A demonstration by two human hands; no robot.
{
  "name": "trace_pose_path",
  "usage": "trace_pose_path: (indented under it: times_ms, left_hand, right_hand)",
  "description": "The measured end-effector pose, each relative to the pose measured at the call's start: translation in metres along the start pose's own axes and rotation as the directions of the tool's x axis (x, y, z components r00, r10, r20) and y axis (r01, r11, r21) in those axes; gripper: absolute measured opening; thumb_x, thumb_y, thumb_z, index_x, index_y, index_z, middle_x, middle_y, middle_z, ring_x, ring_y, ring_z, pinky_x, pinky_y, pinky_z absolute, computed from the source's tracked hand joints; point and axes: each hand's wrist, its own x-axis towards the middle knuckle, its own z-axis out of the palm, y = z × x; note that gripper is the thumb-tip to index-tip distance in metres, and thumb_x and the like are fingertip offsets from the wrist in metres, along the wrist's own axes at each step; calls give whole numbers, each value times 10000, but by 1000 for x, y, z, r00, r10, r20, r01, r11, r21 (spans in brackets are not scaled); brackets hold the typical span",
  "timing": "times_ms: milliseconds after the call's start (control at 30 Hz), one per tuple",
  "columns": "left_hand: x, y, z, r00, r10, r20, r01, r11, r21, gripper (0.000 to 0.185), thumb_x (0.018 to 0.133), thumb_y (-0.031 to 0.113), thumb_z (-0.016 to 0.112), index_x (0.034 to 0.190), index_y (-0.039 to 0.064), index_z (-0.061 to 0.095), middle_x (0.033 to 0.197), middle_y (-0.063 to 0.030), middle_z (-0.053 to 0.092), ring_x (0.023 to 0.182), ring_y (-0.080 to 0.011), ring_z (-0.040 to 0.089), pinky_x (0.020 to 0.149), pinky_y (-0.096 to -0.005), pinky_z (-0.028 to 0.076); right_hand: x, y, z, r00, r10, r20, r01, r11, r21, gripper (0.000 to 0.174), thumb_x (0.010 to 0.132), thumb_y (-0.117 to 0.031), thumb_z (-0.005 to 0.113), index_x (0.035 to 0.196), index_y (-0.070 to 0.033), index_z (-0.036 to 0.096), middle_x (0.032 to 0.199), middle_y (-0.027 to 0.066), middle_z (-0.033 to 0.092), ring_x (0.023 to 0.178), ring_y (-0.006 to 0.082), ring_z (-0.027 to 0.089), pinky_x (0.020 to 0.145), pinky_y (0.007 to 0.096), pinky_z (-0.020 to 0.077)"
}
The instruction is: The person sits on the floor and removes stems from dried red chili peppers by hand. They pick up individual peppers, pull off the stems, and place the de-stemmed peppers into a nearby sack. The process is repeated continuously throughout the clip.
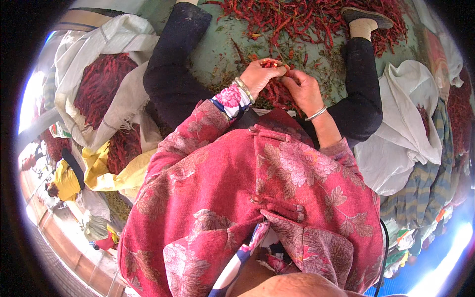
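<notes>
My left hand (259, 74), with a bangle at the wrist, is curled around several dried red chili peppers (268, 64). My right hand (305, 89), wearing a silver bracelet, meets it with thumb and forefinger pinched at the end of a chili. The exact grip is partly hidden by the fingers. Just below both hands, a small heap of red chilies (276, 94) lies between my legs. Beyond it, loose stems and bits of chili (297, 59) are scattered over the greenish floor sheet (219, 48).
A large pile of red chilies (282, 18) spreads between my feet. At left stand a white woven sack (115, 35) and a yellow sack (122, 182), both holding chilies. A white sack (400, 148) is at right. Farther left is a person in yellow (66, 180).
</notes>
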Motion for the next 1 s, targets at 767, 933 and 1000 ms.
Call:
trace_pose_path:
  times_ms: [767,933,1000]
  left_hand:
    - [-17,60,-76,916,-169,364,94,972,214,166,816,178,592,778,31,527,674,0,483,616,-79,427,584,-215,344]
    - [-9,51,-95,968,-11,250,6,1000,22,235,838,240,612,744,89,458,729,-12,447,683,-99,383,650,-221,312]
    - [-5,45,-97,975,-44,217,57,997,-53,219,827,211,639,754,84,476,724,1,458,672,-94,399,636,-219,329]
  right_hand:
    - [46,34,-35,971,206,125,-117,856,-503,195,837,-235,578,962,-93,624,673,58,607,673,263,613,589,352,477]
    - [68,79,-24,990,13,138,78,769,-634,194,834,-264,552,942,-116,618,866,120,632,839,327,601,713,423,488]
    - [74,86,-10,969,62,239,105,772,-627,215,832,-307,553,911,-117,613,881,122,635,826,321,607,702,432,491]
